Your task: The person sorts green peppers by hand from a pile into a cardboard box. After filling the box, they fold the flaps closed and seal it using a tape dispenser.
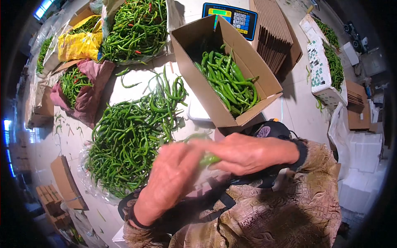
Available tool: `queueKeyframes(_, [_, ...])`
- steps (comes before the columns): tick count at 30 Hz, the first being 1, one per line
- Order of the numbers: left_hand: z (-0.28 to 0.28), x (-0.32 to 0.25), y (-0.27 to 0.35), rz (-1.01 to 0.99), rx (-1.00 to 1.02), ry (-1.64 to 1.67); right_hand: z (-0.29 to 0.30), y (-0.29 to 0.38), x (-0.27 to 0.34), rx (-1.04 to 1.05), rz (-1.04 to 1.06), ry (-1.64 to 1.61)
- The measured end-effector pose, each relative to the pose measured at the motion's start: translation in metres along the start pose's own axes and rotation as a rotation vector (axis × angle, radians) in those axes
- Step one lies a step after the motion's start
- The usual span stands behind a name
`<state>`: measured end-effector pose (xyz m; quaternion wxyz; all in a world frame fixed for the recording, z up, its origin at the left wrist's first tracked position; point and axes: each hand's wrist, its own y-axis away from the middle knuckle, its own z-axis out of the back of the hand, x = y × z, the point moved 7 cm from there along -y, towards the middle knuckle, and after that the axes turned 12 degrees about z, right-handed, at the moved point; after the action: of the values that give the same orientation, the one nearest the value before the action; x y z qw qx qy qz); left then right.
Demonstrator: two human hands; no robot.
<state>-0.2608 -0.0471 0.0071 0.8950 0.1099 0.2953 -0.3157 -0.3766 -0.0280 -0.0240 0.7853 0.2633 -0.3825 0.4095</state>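
My left hand (172,178) and my right hand (248,155) meet in front of my body, their fingers blurred and overlapping. A green chili pepper (209,159) shows under the right hand's fingers, which close around it. Another blurred green pepper (200,135) appears just beyond the fingertips; which hand has it is unclear. The left fingers are too smeared to show what they grip. Left of the hands spreads a large heap of green chili peppers (124,142) on a clear plastic sheet (85,167). Past the hands stands an open cardboard box (198,77) partly filled with green peppers (229,79).
The box rests on a scale whose keypad display (229,20) rises behind it. Flattened cardboard (273,34) is stacked to its right. A pink sack (99,77), a yellow bag (79,46) and a white foam box (318,66) hold more peppers.
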Motion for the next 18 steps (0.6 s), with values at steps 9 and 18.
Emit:
queueKeyframes(9, [0.076,0.099,0.031,0.478,-0.081,0.406,0.147,0.064,-0.062,-0.868,-0.215,-0.261])
queueKeyframes(18, [0.037,0.262,0.202,1.119,-0.375,0.71,0.151,0.014,-0.165,-0.63,-0.272,0.118])
